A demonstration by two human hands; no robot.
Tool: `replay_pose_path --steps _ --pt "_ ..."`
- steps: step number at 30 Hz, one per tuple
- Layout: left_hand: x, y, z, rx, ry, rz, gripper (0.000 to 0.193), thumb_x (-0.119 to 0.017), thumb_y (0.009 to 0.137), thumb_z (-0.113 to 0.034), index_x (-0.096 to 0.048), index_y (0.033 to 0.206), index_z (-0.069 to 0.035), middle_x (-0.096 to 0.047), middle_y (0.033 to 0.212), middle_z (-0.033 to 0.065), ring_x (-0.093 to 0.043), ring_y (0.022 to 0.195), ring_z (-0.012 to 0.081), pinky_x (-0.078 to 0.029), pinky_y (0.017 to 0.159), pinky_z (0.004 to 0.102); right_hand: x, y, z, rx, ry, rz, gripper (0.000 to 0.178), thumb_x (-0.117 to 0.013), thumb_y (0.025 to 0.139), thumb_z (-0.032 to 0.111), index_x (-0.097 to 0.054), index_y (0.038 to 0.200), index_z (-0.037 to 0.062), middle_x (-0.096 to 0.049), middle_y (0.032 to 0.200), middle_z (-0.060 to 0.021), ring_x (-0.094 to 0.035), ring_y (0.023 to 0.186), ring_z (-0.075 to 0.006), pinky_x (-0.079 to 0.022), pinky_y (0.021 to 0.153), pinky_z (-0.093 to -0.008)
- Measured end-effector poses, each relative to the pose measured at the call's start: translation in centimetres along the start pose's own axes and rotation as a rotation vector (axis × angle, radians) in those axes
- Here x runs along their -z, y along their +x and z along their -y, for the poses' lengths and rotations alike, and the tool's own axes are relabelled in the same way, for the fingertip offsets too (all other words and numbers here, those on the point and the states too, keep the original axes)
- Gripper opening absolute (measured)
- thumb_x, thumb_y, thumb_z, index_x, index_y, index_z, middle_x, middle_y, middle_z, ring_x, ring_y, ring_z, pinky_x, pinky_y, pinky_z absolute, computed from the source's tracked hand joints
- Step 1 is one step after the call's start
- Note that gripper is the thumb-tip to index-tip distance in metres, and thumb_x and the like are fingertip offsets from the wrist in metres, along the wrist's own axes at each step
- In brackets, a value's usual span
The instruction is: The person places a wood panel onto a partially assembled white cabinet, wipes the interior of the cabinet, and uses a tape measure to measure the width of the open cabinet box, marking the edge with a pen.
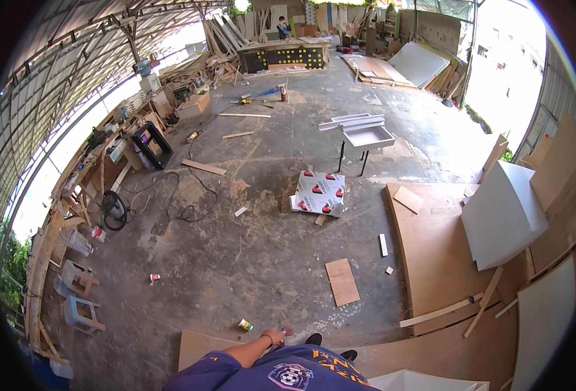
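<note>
My left arm reaches out from a dark blue sleeve, with a thin dark band on the wrist. My left hand (275, 335) is low in the view, in front of my body, and looks closed. At its fingertips is a small, rounded reddish-brown thing (288, 330), too small to name. Left of this hand, a green, white and yellow paper cup (245, 324) lies on the concrete floor. My dark shoes (313, 339) show just right of the hand. No part of my right hand is visible.
A brown board (343, 282) lies ahead on the floor. Large wood panels (431, 247) and a white cabinet (501, 215) stand at right. Ahead are a patterned box (320, 193) and a white tray on legs (369, 135). Stools (83, 314) and a black hose (115, 212) are left.
</note>
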State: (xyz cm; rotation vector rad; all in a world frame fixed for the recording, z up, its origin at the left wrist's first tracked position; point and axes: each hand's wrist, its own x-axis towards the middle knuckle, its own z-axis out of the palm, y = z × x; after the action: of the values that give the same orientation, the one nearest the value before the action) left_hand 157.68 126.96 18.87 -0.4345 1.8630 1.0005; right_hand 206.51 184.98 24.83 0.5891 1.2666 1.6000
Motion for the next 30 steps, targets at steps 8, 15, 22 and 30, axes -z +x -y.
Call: replay_pose_path --steps 8,15,22,30 --pt "-0.2 -1.3 0.0 -0.027 0.204 -0.056 0.058 -0.049 0.086 -0.039 -0.044 0.122 0.006 -0.068 0.077 0.0082 -0.063 0.064 0.0175 -0.048 0.064 0.0314 2.7 0.0 -3.7 -0.057 0.975 0.415 0.034 -0.045 0.086 0.023 -0.06 0.112 0.0061 -0.036 0.137 -0.015 -0.021 0.129 -0.0445 -0.021 0.105 -0.0592" --pt "1.2 1.8 3.6 0.026 0.381 0.012 0.058 -0.046 0.084 -0.044 -0.05 0.117 0.004 -0.068 0.08 0.0085 -0.064 0.072 0.021 -0.048 0.07 0.0345 6.6 -3.4 -12.6 -0.111 1.128 0.243 0.034 -0.044 0.088 0.019 -0.056 0.118 0.009 -0.046 0.126 -0.0173 -0.033 0.125 -0.0373 -0.026 0.104 -0.0558" --pt "0.6 0.4 2.6 -0.029 0.335 -0.054 0.067 -0.045 0.084 -0.045 -0.039 0.128 0.005 -0.068 0.088 0.0114 -0.064 0.087 0.0215 -0.046 0.081 0.0332 6.8 -3.0 -12.6 -0.15 1.178 0.283 0.037 -0.039 0.089 0.019 -0.052 0.12 0.0061 -0.045 0.127 -0.0186 -0.035 0.124 -0.0358 -0.028 0.103 -0.0517" --pt "0.7 0.4 3.6 -0.017 0.305 -0.055 0.068 -0.047 0.084 -0.045 -0.038 0.13 0.004 -0.068 0.089 0.0119 -0.062 0.094 0.0219 -0.043 0.087 0.0329 7.1 -2.9 -12.9 -0.165 1.198 0.285 0.039 -0.034 0.09 0.018 -0.048 0.123 0.0028 -0.043 0.128 -0.0201 -0.037 0.122 -0.0341 -0.031 0.103 -0.047"
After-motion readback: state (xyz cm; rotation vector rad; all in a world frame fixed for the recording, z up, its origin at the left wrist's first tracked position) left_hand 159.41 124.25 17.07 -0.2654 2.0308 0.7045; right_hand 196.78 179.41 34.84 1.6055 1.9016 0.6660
